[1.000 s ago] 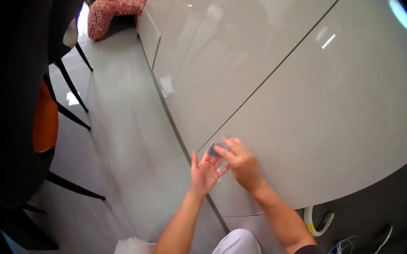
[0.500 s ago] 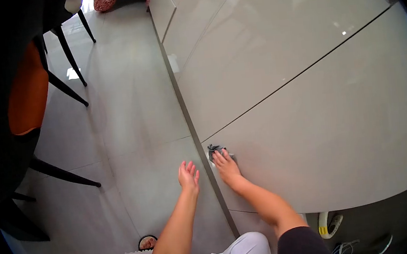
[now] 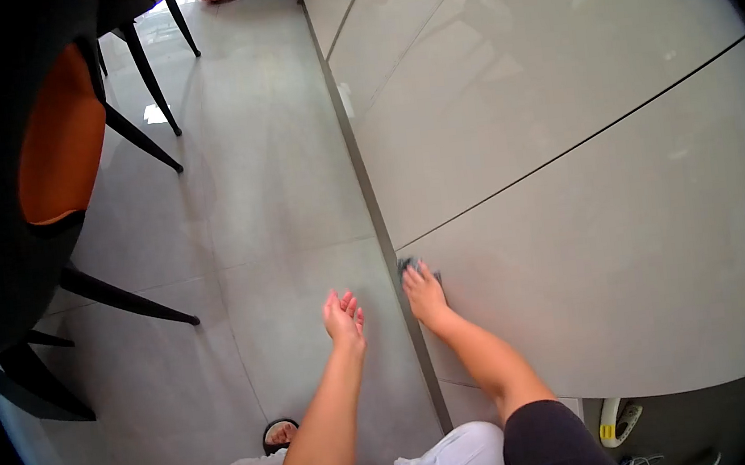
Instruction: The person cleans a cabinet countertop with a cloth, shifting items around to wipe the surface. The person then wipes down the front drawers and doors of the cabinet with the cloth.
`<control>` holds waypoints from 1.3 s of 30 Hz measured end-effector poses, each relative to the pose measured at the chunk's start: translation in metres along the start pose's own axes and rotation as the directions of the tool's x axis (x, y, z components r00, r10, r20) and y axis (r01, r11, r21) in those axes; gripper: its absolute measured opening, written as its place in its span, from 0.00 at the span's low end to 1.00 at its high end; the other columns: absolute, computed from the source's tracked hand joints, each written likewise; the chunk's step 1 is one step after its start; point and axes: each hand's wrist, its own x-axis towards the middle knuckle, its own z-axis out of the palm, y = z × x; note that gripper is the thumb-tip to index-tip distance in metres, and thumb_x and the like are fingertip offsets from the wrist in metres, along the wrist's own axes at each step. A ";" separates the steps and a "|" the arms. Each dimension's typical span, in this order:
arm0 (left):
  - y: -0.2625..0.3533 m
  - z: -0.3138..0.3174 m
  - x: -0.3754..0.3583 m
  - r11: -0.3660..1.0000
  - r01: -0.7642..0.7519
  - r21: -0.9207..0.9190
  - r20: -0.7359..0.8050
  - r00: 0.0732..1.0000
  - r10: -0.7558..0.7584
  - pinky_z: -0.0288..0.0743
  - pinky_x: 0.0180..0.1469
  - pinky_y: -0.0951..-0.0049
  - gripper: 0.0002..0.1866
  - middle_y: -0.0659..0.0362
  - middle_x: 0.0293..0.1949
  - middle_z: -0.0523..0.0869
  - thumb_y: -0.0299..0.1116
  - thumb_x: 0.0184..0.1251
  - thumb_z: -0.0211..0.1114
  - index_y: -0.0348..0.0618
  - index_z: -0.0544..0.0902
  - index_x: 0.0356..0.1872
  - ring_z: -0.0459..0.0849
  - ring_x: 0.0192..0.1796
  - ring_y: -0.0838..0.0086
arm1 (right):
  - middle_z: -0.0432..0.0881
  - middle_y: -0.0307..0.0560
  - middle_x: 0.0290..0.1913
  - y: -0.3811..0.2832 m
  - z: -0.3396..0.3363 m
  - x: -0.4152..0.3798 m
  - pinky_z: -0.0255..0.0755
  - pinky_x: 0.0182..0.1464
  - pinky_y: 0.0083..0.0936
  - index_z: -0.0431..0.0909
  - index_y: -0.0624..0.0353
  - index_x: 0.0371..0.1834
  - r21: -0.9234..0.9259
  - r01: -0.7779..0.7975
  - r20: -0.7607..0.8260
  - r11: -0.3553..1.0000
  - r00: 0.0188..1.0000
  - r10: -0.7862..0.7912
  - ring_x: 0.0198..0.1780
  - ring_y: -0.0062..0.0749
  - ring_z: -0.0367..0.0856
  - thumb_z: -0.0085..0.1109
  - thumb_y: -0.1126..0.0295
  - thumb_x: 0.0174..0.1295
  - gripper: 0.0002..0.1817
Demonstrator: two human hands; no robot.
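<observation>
My right hand (image 3: 424, 295) presses a crumpled grey cloth (image 3: 408, 266) against the glossy light cabinet front (image 3: 588, 239), near its lower edge and just below a dark seam. Parts of the cloth stick out past the fingertips, and the palm hides the rest. To the left, above the grey tiled floor (image 3: 288, 196), my left hand (image 3: 343, 315) hangs with nothing in it, its fingers loosely apart and slightly curled.
Dark chairs with black legs stand at the left, one with an orange back (image 3: 63, 141). A white coiled cable with a yellow label (image 3: 609, 431) is at the lower right. My sandalled feet (image 3: 281, 433) are at the bottom.
The view has shifted, so floor and cabinet appear further right. My right hand and the cloth remain at the cabinet's lower edge, slightly closer to the seam. My left hand is still empty.
</observation>
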 end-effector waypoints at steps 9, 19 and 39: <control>-0.013 0.000 0.001 1.000 -0.002 0.027 0.026 1.000 0.001 0.73 0.48 0.74 0.21 0.62 0.53 0.81 0.45 0.79 0.54 0.51 0.71 0.67 0.78 0.51 0.78 | 0.62 0.41 0.80 -0.064 0.006 -0.096 0.33 0.82 0.53 0.63 0.57 0.77 -0.039 0.071 0.140 0.997 0.988 -0.065 0.82 0.35 0.50 0.43 0.59 0.71 0.31; -0.066 0.018 -0.014 0.971 0.001 0.239 0.182 0.982 -0.046 0.73 0.48 0.73 0.19 0.65 0.52 0.84 0.44 0.79 0.54 0.53 0.74 0.65 0.79 0.48 0.81 | 0.52 0.45 0.83 0.019 -0.094 -0.160 0.30 0.81 0.53 0.57 0.60 0.80 -0.126 -0.470 -0.067 0.874 0.883 0.465 0.84 0.37 0.41 0.46 0.61 0.70 0.35; -0.067 0.128 -0.197 0.740 -0.449 0.502 0.560 0.820 0.117 0.67 0.64 0.66 0.23 0.62 0.68 0.74 0.32 0.74 0.54 0.55 0.70 0.69 0.72 0.64 0.74 | 0.51 0.34 0.84 0.108 -0.202 -0.412 0.34 0.81 0.49 0.58 0.49 0.81 0.001 -0.709 -0.221 0.705 0.687 0.692 0.85 0.28 0.41 0.47 0.61 0.67 0.35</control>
